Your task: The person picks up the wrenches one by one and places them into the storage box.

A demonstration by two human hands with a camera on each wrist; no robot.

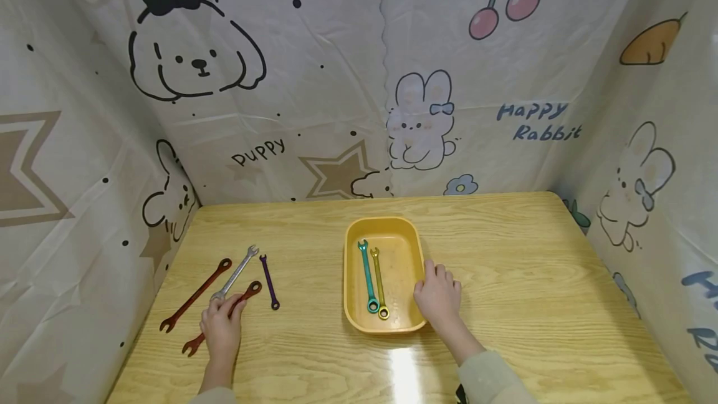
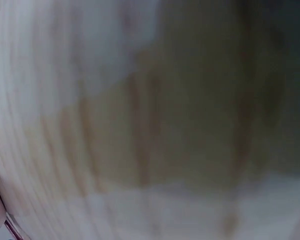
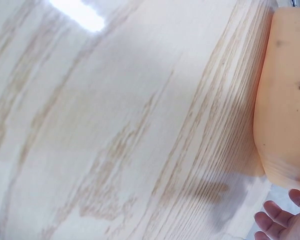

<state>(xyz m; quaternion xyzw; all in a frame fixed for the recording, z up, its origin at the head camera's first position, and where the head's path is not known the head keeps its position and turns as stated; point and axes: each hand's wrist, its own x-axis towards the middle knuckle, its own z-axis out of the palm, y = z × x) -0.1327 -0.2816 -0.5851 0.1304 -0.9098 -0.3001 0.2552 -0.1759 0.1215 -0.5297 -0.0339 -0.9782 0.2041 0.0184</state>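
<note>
My left hand [image 1: 222,328] pinches a red combination wrench [image 1: 247,295] around its middle, at the left of the table. The lower end of a silver wrench [image 1: 238,273] lies right at those fingers. Beside it are a longer red wrench [image 1: 196,295] and a small purple wrench [image 1: 270,282]. My right hand [image 1: 440,295] holds the right rim of a yellow tray [image 1: 384,327], its other fingertips [image 3: 272,210] showing outside the wall in the right wrist view. Inside the tray lie a teal wrench [image 1: 367,273] and a gold wrench [image 1: 379,279], side by side.
The wood-grain table [image 1: 521,267] is enclosed at the back and both sides by a printed cloth [image 1: 336,80]. Bare tabletop lies between the loose wrenches and the tray. Mostly blurred table surface [image 2: 115,140] fills the left wrist view.
</note>
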